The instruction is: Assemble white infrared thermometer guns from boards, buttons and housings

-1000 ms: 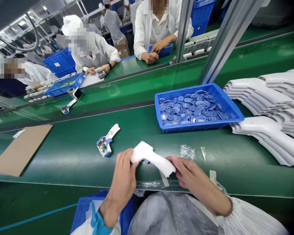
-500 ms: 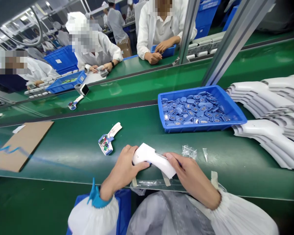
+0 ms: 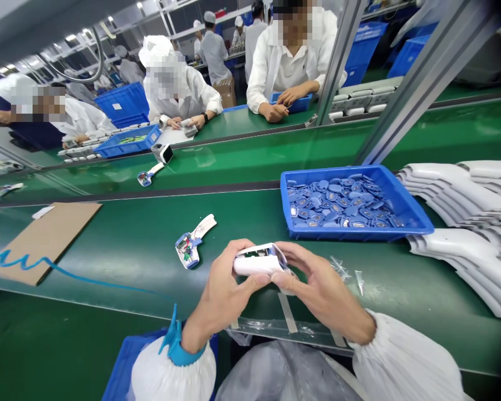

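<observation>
Two hands fill the middle of the head view, both yours: your left hand (image 3: 227,277) and your right hand (image 3: 317,279) close round one white device casing (image 3: 254,267), one at each end, thumbs along its near side. It is held up over the green work surface (image 3: 129,250), in front of you, with a gap along its top showing green circuitry inside. Your left wrist wears a blue strap (image 3: 181,351). Left of your left hand lies an open pistol-shaped unit (image 3: 187,249), its wiring exposed. Beyond your right hand sits a blue tray (image 3: 359,235) full of small blue plastic parts (image 3: 338,200), and nested white shells (image 3: 455,245) stand at its right. Near your right hand lie clear plastic scraps (image 3: 339,268); at far left is a cardboard sheet (image 3: 54,239).
</observation>
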`<state>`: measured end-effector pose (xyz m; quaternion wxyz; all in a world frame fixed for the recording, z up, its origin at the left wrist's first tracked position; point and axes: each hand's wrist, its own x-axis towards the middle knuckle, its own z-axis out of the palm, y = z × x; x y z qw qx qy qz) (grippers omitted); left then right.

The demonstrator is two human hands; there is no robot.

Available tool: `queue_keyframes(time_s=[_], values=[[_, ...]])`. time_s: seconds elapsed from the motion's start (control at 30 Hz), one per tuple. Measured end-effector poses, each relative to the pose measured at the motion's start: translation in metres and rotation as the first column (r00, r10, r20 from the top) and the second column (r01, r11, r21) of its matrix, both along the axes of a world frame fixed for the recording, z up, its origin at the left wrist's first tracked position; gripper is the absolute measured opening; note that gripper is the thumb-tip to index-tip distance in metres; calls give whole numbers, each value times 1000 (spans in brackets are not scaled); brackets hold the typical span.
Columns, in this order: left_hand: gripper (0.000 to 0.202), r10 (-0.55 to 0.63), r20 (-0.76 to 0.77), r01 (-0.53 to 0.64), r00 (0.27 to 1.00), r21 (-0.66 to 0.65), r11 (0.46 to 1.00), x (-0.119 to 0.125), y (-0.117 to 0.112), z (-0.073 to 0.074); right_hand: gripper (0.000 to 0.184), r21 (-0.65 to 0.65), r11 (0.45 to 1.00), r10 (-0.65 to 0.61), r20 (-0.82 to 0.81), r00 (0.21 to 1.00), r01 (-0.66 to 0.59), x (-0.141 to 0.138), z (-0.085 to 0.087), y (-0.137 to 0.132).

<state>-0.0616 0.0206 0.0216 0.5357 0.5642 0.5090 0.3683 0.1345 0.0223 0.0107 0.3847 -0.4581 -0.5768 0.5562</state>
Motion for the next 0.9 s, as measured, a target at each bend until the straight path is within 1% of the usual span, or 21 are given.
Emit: queue_keyframes(time_s=[0.07,0.13,0.17,0.2,0.23,0.3,0.37,0.4,0.47,0.53,0.57,0.63,0.67,0.7,0.73,0.8,0.83,0.9], values=[[39,-25,70,27,997,-37,999,2,-2,0,35,-59,998,-17,-62,998,13,-4,3,-4],[38,-39,179,52,983,-73,996,3,-4,-2,33,-120,992,31,-116,993,-46,-5,6,-7],[39,-36,191,48,981,-63,997,4,-5,-2,34,-133,988,59,-121,991,-76,-5,8,-9],[38,-33,163,39,986,-36,999,4,-6,-3,35,-125,988,81,-99,992,-93,-5,9,-11],[37,-35,107,35,994,-2,999,4,-7,-3,34,-89,991,92,-48,995,-96,-4,11,-13],[34,-54,-4,54,999,59,997,2,-9,-5,29,64,997,41,114,993,-49,-2,13,-17],[32,-79,-25,81,997,88,993,1,-10,-7,24,224,975,-59,254,965,1,-2,13,-20],[32,-88,-11,89,996,89,992,1,-10,-8,22,268,963,-94,292,952,13,-2,13,-22],[32,-85,-6,85,996,76,994,1,-11,-7,21,289,957,-100,303,948,9,-3,13,-23],[30,-62,-82,68,995,76,995,3,-12,-3,24,292,957,-92,277,957,8,-5,12,-23],[30,-54,-138,67,989,89,994,5,-12,1,25,306,951,-122,262,957,38,-7,13,-22],[29,-77,-253,105,964,101,989,10,-13,9,18,352,920,-269,247,931,173,-14,14,-21],[28,-120,-298,152,947,85,985,13,-14,13,21,383,891,-355,251,901,244,-19,15,-21],[27,-183,-329,211,927,53,976,16,-15,16,31,422,859,-424,264,866,291,-24,16,-21],[24,-255,-345,278,903,16,961,19,-16,18,39,468,829,-469,285,836,306,-29,17,-21],[19,-382,-365,397,849,-35,917,26,-19,19,46,559,793,-494,357,793,242,-37,18,-21],[18,-404,-395,426,825,-37,904,29,-21,18,47,598,776,-498,390,774,198,-40,18,-21],[18,-368,-509,415,778,-24,910,35,-23,16,49,657,733,-541,411,734,173,-42,17,-19]])
